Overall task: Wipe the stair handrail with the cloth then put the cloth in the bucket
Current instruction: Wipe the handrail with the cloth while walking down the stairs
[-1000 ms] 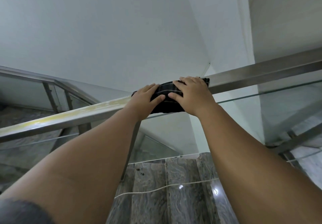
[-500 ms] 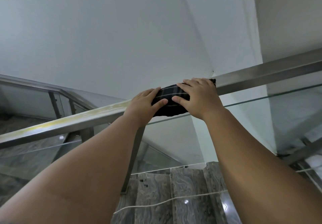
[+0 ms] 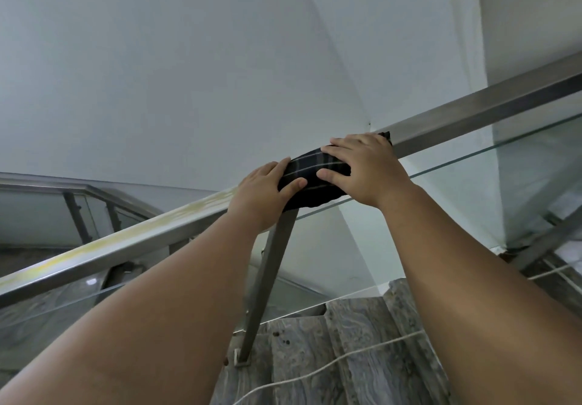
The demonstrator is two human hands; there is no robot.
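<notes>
2 bare hands, left hand (image 3: 263, 195) and right hand (image 3: 367, 169), pressed flat, fingers spread, on a dark plaid cloth (image 3: 315, 180) draped over the brushed steel handrail (image 3: 472, 111).

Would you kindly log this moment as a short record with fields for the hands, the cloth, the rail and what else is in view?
left hand: left hand pressed flat on the cloth's lower end
right hand: right hand pressed flat on its upper end
cloth: dark plaid cloth draped over the rail
rail: square brushed-steel handrail, yellowish streaks on the lower stretch
below: glass panel, grey marble steps
bucket: not in view
</notes>
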